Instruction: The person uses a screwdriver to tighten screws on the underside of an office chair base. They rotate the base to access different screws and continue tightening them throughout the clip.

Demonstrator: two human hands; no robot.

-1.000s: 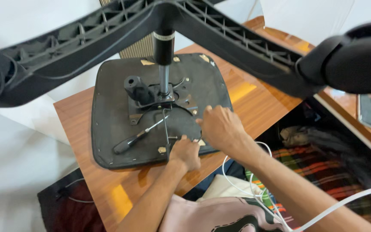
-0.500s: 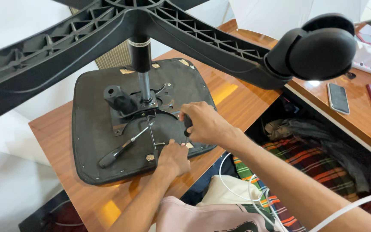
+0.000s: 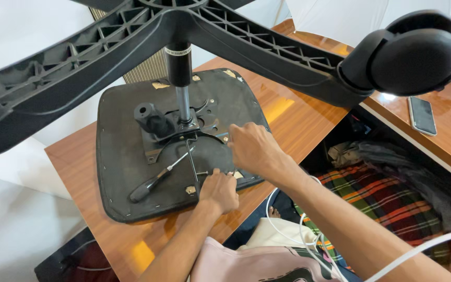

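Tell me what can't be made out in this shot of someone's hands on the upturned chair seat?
All in the head view:
- What the left hand grips: its own fingers cover it.
- The right hand fingertips: curled down onto the metal bracket, hidden from above.
- The chair base: its arms run off the top and left edges.
- The phone screen: too small to make out.
- The screwdriver tip: lost among the bracket parts.

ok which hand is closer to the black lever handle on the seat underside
Left. The left hand rests on the seat's near edge, a short way right of the lever handle. The right hand is farther right, by the metal plate.
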